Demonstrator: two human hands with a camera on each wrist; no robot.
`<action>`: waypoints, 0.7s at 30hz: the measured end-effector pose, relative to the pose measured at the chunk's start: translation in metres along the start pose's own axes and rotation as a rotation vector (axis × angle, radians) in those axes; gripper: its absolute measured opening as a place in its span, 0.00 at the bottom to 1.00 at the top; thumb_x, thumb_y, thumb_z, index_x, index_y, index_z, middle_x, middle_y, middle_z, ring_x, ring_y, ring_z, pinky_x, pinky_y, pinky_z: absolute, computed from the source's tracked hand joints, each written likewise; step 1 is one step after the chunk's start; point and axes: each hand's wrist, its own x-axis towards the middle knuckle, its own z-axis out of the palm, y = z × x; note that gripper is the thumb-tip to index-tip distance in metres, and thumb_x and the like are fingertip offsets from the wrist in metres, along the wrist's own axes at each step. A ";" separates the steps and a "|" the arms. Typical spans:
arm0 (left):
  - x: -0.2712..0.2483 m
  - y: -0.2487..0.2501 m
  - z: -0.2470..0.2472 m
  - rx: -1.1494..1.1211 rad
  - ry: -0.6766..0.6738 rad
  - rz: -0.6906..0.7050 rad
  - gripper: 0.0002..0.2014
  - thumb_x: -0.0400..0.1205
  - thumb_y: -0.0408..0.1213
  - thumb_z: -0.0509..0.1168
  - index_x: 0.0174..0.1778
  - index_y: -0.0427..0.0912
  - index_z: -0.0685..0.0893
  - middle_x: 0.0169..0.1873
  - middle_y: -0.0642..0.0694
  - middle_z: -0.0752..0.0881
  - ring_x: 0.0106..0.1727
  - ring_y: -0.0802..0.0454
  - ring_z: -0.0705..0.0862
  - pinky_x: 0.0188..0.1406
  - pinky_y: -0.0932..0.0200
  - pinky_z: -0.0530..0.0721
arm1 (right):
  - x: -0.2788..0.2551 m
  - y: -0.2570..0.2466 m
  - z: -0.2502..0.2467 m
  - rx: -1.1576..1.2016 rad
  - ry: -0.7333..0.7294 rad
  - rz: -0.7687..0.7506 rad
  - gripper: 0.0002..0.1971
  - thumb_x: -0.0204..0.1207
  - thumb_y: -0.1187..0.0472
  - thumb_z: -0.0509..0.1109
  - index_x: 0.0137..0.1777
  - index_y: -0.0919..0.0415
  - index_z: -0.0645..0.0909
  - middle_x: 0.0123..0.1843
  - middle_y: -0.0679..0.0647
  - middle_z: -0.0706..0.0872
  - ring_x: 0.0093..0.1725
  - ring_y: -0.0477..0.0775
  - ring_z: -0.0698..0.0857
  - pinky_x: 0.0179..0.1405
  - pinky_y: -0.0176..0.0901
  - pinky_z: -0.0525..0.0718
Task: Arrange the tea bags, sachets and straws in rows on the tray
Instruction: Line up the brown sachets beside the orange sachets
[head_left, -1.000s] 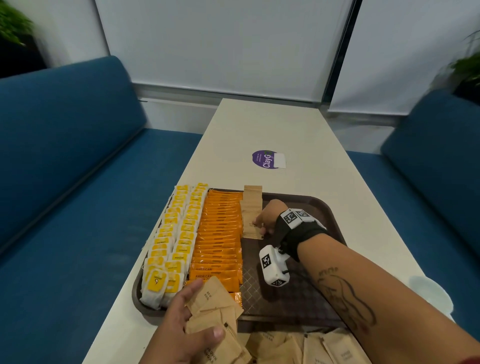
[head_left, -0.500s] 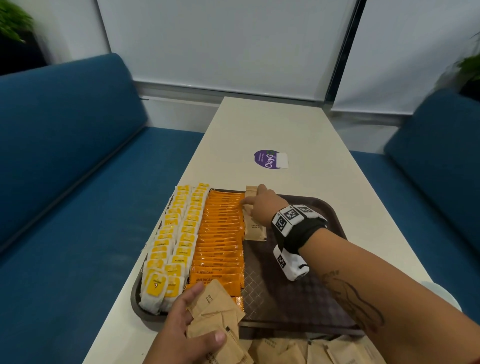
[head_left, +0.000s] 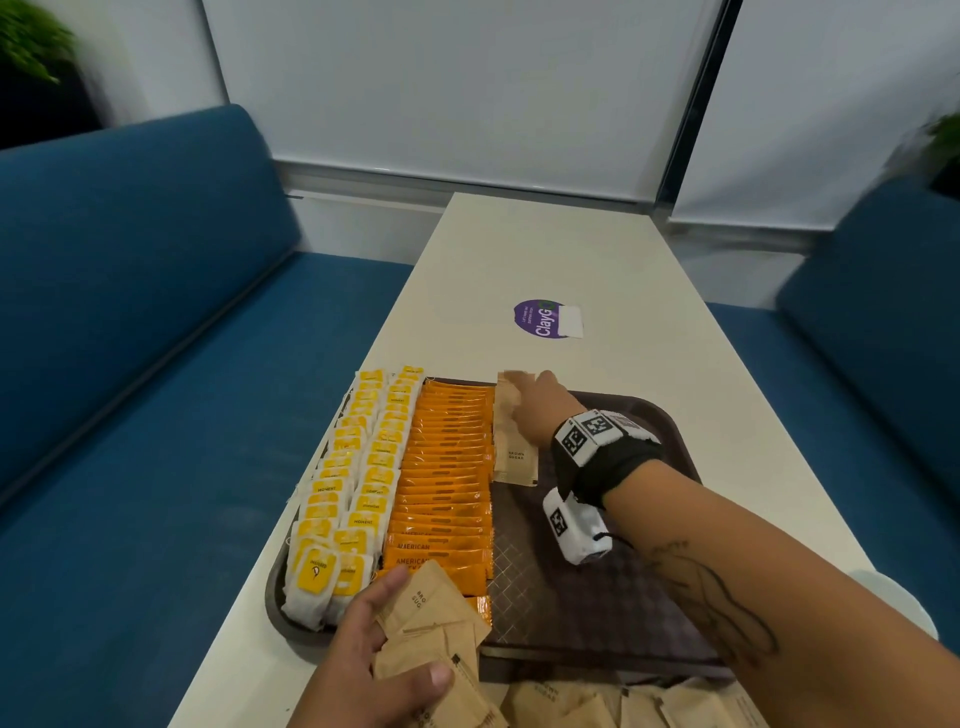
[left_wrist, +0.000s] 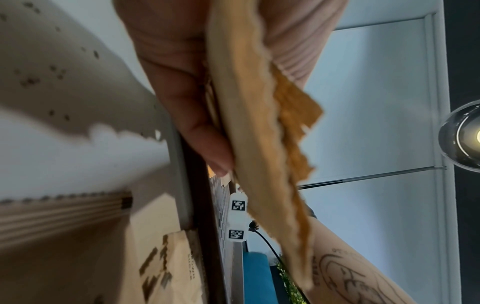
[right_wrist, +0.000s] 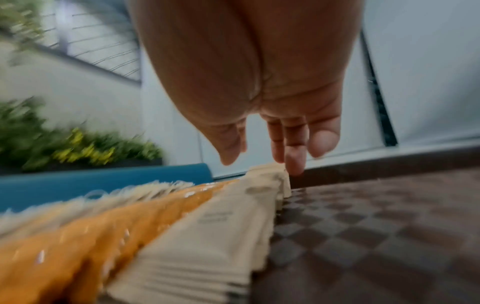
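Brown sugar sachets (head_left: 511, 441) are what I am laying down now, in a short overlapped row on the tray (head_left: 613, 587), just beside the orange sachets (head_left: 447, 478), which in turn sit beside two rows of yellow tea bags (head_left: 353, 493). My right hand (head_left: 535, 405) is at the far end of that brown row with fingers (right_wrist: 294, 162) straight and relaxed, tips on or just above the last sachets, gripping nothing. My left hand (head_left: 374, 670) is at the tray's near edge, thumb and fingers clamped on a fanned bundle of spare brown sachets (head_left: 436, 639); more lie loose on the table (head_left: 519, 249) below. I judge these paper packets light, thin and floppy, with loose contents, so they will slide and skew at a nudge; best pinched flat by an edge or corner and pressed down gently, not squeezed in the middle. Compared with a second ago, my right hand has travelled from the near end of the brown row up to its far end, apparently squaring the stack, while the left has kept its hold on the bundle. I see no straws anywhere.
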 end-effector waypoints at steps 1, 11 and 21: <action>0.000 0.000 0.000 -0.003 -0.011 -0.002 0.55 0.34 0.45 0.84 0.62 0.57 0.73 0.55 0.56 0.81 0.46 0.61 0.87 0.33 0.67 0.85 | -0.001 0.000 -0.002 0.081 0.000 0.041 0.30 0.82 0.62 0.60 0.82 0.51 0.56 0.76 0.62 0.68 0.70 0.65 0.75 0.66 0.55 0.79; -0.003 0.007 0.003 -0.001 -0.043 -0.007 0.61 0.24 0.52 0.84 0.60 0.58 0.73 0.56 0.53 0.81 0.49 0.56 0.86 0.30 0.67 0.85 | -0.012 0.003 -0.016 0.450 0.042 0.194 0.23 0.83 0.69 0.58 0.78 0.69 0.62 0.75 0.65 0.72 0.73 0.63 0.74 0.69 0.48 0.74; -0.006 0.012 0.021 -0.091 -0.040 0.036 0.56 0.34 0.38 0.87 0.62 0.56 0.74 0.56 0.47 0.82 0.51 0.47 0.86 0.29 0.64 0.85 | -0.082 0.011 -0.009 0.290 -0.116 0.066 0.20 0.82 0.63 0.63 0.73 0.65 0.75 0.73 0.58 0.77 0.71 0.56 0.77 0.70 0.45 0.74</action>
